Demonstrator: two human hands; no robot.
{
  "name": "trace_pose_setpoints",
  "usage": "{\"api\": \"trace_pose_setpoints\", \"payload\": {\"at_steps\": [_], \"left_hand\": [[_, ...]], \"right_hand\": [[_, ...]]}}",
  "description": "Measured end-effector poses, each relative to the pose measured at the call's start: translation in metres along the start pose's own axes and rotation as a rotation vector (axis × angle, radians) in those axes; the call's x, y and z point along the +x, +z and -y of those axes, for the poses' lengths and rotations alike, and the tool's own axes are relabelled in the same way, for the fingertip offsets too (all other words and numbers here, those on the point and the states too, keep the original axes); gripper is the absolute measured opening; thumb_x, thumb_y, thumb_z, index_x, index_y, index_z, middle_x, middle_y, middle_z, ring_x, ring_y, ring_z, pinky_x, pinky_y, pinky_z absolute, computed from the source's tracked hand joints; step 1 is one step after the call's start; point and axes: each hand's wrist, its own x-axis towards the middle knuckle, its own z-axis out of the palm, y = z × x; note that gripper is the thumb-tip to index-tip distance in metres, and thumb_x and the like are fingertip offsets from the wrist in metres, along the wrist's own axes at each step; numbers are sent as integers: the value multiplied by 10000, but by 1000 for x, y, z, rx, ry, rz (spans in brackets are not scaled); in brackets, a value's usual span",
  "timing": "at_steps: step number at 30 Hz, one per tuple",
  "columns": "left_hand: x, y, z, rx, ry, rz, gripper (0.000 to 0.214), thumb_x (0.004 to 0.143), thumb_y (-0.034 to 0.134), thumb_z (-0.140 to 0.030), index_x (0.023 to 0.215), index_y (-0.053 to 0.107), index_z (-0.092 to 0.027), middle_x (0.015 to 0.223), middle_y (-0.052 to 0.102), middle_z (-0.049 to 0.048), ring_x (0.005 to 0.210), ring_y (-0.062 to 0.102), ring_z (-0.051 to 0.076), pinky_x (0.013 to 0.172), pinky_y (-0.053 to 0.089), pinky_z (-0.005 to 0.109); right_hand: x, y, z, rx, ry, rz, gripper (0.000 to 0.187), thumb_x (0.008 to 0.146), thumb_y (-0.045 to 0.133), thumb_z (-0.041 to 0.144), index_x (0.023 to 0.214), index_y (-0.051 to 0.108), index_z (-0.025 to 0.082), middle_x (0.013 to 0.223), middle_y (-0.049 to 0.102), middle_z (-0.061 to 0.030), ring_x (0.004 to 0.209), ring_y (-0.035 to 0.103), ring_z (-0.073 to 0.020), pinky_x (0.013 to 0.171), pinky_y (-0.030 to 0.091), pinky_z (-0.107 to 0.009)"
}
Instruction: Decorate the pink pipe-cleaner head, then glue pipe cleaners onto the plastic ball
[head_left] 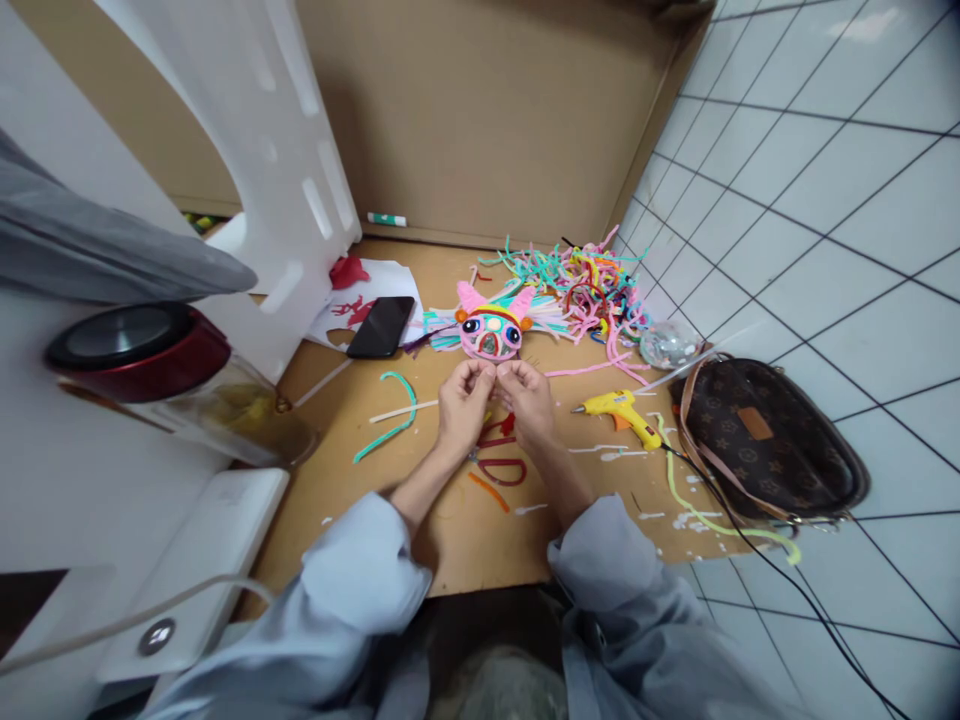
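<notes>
My left hand (463,403) and my right hand (527,400) meet fingertip to fingertip over a cardboard sheet (420,520) on the floor. Both pinch something small between them that I cannot make out. Just beyond the fingers lies a pink pipe-cleaner face (491,330) with pointed ears, big eyes and coloured strands at its sides. Red pipe-cleaner loops (501,468) and an orange piece (488,491) lie under my wrists. A teal pipe cleaner (394,412) curves to the left of my left hand.
A yellow glue gun (619,412) lies right of my hands, its cord trailing over the tiles. A brown patterned bag (765,445) sits beyond it. A tangle of pipe cleaners (592,285) fills the back right. A black phone (381,326) rests on paper; a red-lidded jar (150,360) stands left.
</notes>
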Motion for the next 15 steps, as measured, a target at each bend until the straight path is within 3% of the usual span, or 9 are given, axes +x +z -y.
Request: {"api": "trace_pose_setpoints", "payload": {"at_steps": [5,10,15], "left_hand": [[2,-5,2,129,25,-40,308,843,632,-460,735,583,-176,628,526,-34,587,465,104,592,413,226],[4,-9,1,360,90,-59,315,891,513,-393,651,497,-189,595,471,-40,591,428,111,594,362,238],[4,-11,1,418,83,-58,388,894,478,-421,582,382,-211,539,364,-50,542,357,108,550,314,254]], "right_hand": [[1,0,0,-108,-59,-11,283,646,759,418,713,613,185,605,589,46,561,511,-92,586,464,-237],[2,-1,-2,-239,-134,-19,197,644,707,364,705,674,179,662,618,22,612,519,-108,642,477,-261],[3,-3,-5,-322,-214,-24,163,671,672,343,701,699,186,714,637,-1,640,561,-128,636,485,-269]]}}
